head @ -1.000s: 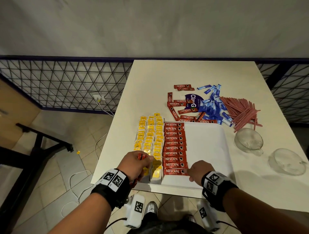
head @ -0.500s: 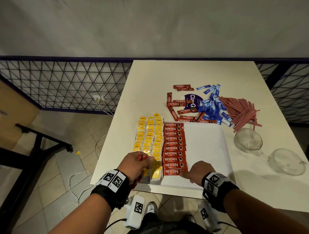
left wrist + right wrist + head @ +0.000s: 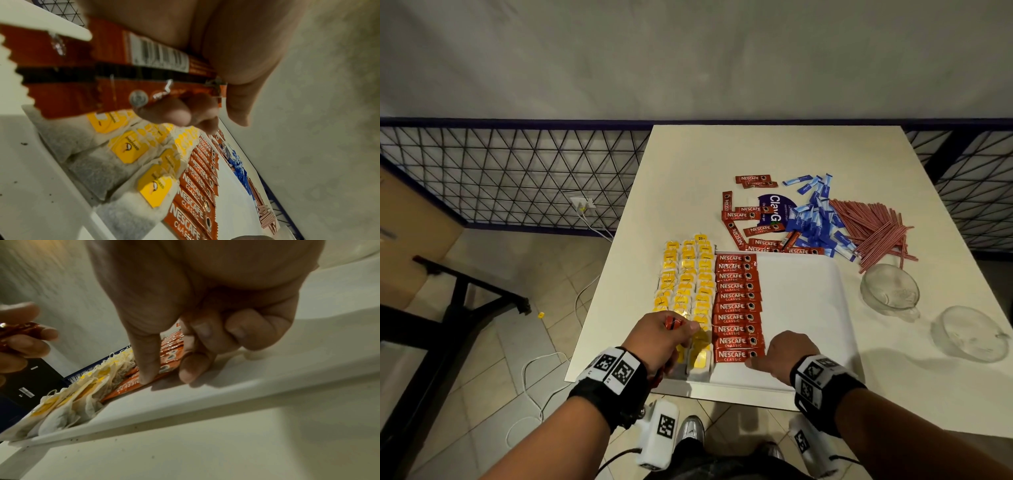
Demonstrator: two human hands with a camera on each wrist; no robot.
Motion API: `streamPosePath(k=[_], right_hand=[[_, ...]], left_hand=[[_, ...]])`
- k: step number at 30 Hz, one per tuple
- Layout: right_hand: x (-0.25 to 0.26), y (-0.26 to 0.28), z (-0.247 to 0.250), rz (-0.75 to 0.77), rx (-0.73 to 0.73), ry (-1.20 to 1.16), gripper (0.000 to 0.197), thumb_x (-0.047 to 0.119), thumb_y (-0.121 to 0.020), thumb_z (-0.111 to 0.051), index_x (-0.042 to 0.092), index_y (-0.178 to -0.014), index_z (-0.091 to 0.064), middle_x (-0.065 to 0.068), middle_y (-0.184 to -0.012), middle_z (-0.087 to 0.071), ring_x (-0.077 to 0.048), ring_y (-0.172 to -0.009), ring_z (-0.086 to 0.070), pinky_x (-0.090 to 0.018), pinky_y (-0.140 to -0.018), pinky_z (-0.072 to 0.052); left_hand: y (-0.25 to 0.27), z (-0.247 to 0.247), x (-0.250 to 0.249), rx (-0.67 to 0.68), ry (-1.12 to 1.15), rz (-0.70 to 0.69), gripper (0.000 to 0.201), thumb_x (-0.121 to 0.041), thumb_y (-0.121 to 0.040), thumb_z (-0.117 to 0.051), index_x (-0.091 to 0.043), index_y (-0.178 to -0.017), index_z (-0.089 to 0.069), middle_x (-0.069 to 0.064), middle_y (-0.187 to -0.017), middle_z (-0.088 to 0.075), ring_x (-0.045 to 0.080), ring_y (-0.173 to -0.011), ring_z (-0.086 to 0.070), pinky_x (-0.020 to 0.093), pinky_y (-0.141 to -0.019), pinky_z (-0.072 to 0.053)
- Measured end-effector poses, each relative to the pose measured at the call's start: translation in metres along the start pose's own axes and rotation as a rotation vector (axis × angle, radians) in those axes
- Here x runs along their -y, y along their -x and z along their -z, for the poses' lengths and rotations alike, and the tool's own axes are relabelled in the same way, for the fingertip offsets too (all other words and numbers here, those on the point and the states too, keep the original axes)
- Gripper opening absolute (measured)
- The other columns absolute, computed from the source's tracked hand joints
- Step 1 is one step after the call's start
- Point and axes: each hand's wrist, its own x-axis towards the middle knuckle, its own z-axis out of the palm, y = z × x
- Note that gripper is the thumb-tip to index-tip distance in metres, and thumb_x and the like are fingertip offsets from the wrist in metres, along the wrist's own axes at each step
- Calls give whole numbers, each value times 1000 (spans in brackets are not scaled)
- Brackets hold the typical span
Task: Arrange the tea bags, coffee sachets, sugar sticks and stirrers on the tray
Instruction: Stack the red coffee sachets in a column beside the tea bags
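A white tray (image 3: 801,308) lies at the table's near edge. Its left side holds rows of yellow-tagged tea bags (image 3: 688,277), with a column of red coffee sachets (image 3: 736,301) beside them. My left hand (image 3: 664,337) hovers over the nearest tea bags (image 3: 127,149) and grips a bunch of red coffee sachets (image 3: 115,68). My right hand (image 3: 787,353) rests at the near end of the column. Its thumb (image 3: 147,366) presses on the nearest sachet (image 3: 131,384), its index tip touches that sachet's right end, and the other fingers are curled.
Loose coffee sachets (image 3: 753,219), a purple packet (image 3: 774,212), blue sugar sticks (image 3: 815,222) and red stirrers (image 3: 873,233) lie beyond the tray. Two glass cups (image 3: 890,291) (image 3: 969,334) stand to its right. A metal railing runs behind the table.
My right hand's fingers have crept slightly left onto the end of the nearest sachet. My left hand has barely moved and still holds its sachets.
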Motion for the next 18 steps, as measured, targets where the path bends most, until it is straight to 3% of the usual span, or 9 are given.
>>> streamPosePath(k=[2, 5, 8, 11, 18], right_hand=[[-1, 1, 5, 8, -57, 5, 57, 78, -71, -54, 21, -69, -52, 6, -69, -59, -11, -67, -57, -27, -64, -45], [-5, -3, 15, 54, -184, -89, 47, 61, -88, -47, 22, -112, -55, 2, -105, -64, -16, -94, -61, -32, -84, -49], [-4, -10, 22, 122, -170, -115, 55, 45, -97, -43, 19, -145, -35, -4, -134, -50, -18, -119, -52, -32, -102, -41], [-2, -18, 25, 114, -130, -86, 58, 44, -99, -38, 19, -149, -27, -6, -142, -41, -20, -128, -45, -32, -107, -36], [5, -21, 26, 105, -97, -88, 54, 47, -97, -40, 23, -145, -37, -6, -137, -46, -21, -121, -51, -31, -98, -42]], left_hand=[[1, -1, 0, 5, 0, 3, 22, -31, -89, -67, -9, -89, -68, 5, -61, -64, 21, -38, -45, 27, -44, -36], [3, -2, -2, 4, -12, 6, 21, -29, -90, -66, -8, -85, -67, 0, -50, -59, 19, -35, -44, 24, -41, -35], [4, -3, -3, 6, -5, 10, 21, -29, -90, -67, -8, -87, -67, 2, -55, -61, 19, -36, -44, 24, -41, -36], [4, -1, 0, 2, -10, 15, 24, -30, -90, -67, -7, -85, -67, 5, -56, -62, 19, -37, -44, 24, -41, -36], [2, 4, 6, 18, 3, -7, 30, -35, -89, -67, -5, -87, -67, 15, -67, -65, 21, -39, -45, 28, -43, -38]])
